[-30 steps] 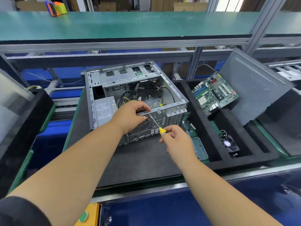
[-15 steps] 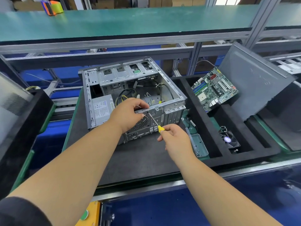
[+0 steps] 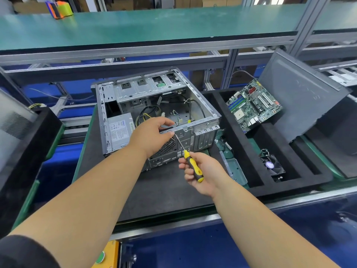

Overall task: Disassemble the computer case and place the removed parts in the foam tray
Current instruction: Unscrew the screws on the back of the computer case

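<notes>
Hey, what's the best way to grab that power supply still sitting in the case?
Judging by its pose, take the power supply by its two long sides, coming straight down through the computer case's open top. Its labelled face lies up and bare, while the case walls seem to block its left and near ends.

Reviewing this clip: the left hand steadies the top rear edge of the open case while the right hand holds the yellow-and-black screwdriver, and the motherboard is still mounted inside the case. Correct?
Not quite. In the head view the motherboard is already out, lying in the foam tray to the right of the case. The rest holds: the left hand steadies the case's top rear edge, and the right hand holds the screwdriver.
</notes>
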{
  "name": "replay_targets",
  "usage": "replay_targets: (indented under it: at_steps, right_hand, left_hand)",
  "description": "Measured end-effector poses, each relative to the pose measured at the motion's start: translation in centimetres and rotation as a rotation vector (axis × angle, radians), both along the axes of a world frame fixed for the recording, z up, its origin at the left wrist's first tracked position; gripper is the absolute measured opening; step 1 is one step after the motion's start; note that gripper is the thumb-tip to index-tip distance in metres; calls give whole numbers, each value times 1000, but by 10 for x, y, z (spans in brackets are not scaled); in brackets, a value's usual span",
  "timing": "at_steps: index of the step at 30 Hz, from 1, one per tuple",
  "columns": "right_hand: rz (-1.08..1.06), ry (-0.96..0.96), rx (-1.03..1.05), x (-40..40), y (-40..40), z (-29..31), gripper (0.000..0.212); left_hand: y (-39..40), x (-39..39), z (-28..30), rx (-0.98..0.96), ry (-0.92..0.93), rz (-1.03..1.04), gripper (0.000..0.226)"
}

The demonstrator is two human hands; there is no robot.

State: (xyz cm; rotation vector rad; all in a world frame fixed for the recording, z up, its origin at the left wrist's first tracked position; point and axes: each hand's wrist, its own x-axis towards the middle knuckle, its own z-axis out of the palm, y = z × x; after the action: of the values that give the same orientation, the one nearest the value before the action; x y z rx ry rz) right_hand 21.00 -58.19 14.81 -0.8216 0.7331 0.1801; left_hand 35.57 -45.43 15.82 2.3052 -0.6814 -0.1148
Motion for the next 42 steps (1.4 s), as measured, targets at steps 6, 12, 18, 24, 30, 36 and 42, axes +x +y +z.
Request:
replay_targets:
  at_steps: [6, 12, 18, 24, 30, 36, 42]
  right_hand:
    - [71, -32, -42, -2, 1, 1, 34]
    - [88, -6, -417, 2, 10, 3, 34]
    - [213, -2, -1338, -5, 13, -1, 35]
    - [1, -3, -177, 0, 3, 0, 20]
    - [27, -14, 176, 3, 8, 4, 42]
    - [21, 35, -313, 6, 15, -1, 38]
    - [-1, 55, -516, 7, 19, -7, 28]
  left_hand:
    - [-2, 4, -1, 89, -2, 8, 23]
    - [-3, 2, -2, 101, -34, 37, 27]
    - [-2, 1, 0, 99, -17, 36, 28]
    - [-2, 2, 0, 110, -20, 32, 28]
    - [-1, 4, 2, 87, 12, 17, 28]
    - [-1, 5, 1, 85, 26, 7, 27]
    - [1, 5, 2, 97, 11, 0, 27]
